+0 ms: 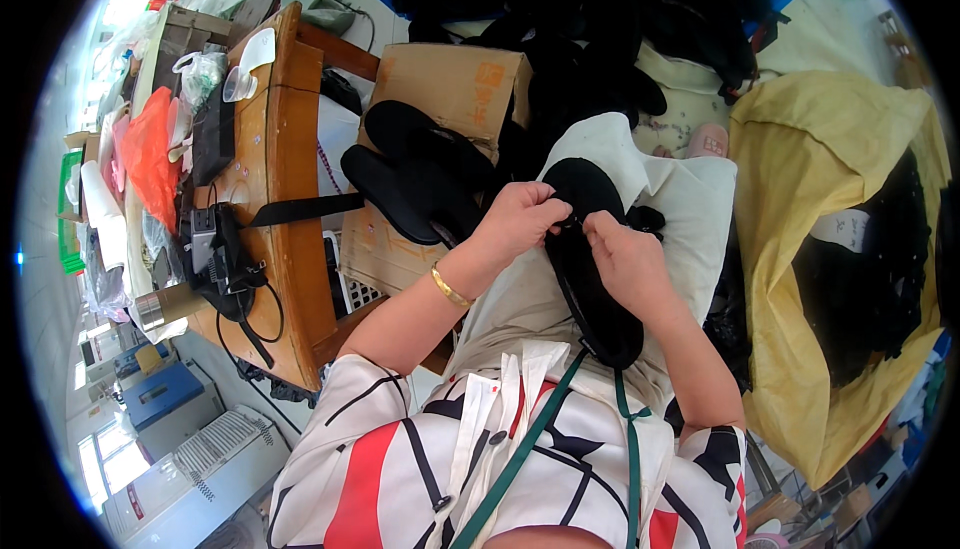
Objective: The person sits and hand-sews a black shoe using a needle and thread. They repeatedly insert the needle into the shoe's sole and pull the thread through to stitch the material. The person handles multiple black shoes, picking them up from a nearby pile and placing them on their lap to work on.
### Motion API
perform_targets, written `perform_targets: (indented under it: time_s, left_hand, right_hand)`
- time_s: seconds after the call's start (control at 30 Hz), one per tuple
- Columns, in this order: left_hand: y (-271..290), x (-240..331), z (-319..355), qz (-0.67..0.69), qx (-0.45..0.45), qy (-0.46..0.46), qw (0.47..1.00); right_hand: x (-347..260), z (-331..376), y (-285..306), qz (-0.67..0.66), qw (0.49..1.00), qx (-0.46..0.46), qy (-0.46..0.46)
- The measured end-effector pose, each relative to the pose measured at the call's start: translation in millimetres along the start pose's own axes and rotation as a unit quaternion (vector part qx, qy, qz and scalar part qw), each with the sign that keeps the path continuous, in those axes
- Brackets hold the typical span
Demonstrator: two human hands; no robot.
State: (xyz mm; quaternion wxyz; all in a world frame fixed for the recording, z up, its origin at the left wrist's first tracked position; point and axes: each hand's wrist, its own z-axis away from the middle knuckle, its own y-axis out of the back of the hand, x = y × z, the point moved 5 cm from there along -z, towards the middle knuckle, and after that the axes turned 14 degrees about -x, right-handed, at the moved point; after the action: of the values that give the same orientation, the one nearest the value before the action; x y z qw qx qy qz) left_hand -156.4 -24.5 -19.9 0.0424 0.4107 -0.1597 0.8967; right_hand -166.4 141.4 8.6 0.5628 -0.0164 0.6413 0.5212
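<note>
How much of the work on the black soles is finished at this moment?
Seemingly done: two black soles lie on the cardboard box. In hand: the left hand and right hand pinch a black sole on the lap. Left: a heap of black pieces in the yellow sack.

The middle of the black insole (pixel 597 279) is covered by the left hand (pixel 520 221) and the right hand (pixel 622 259). The fingertips are tucked out of sight. What is inside the yellow sack (pixel 800 149) cannot be told.
</note>
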Motion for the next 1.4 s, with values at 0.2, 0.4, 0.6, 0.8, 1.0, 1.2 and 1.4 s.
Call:
perform_targets:
  time_s: [0.2,0.4,0.6,0.8,1.0,1.2,1.4]
  left_hand:
    - [1,1,-2,-0.009,-0.005,0.014,1.000]
    - [2,0,-4,-0.019,-0.006,0.011,1.000]
    - [2,-1,-4,0.006,-0.009,0.020,1.000]
    - [3,-2,-6,0.027,-0.028,0.030,0.999]
    - [2,-7,-4,0.068,-0.015,0.024,0.997]
    - [2,-7,-3,0.067,-0.021,-0.031,0.997]
    - [0,-7,-5,0.015,-0.004,-0.048,0.999]
  right_hand:
    - [3,0,3,-0.053,0.998,-0.016,-0.004]
    - [3,-3,11,-0.102,0.993,-0.062,-0.023]
    - [2,2,-8,-0.041,0.998,0.035,-0.010]
    - [-2,2,-24,0.014,0.996,0.079,-0.030]
    - [-7,-8,-16,-0.090,0.990,0.107,-0.032]
    - [-3,-13,8,-0.220,0.973,0.026,-0.060]
    - [4,-23,7,-0.201,0.973,0.111,0.002]
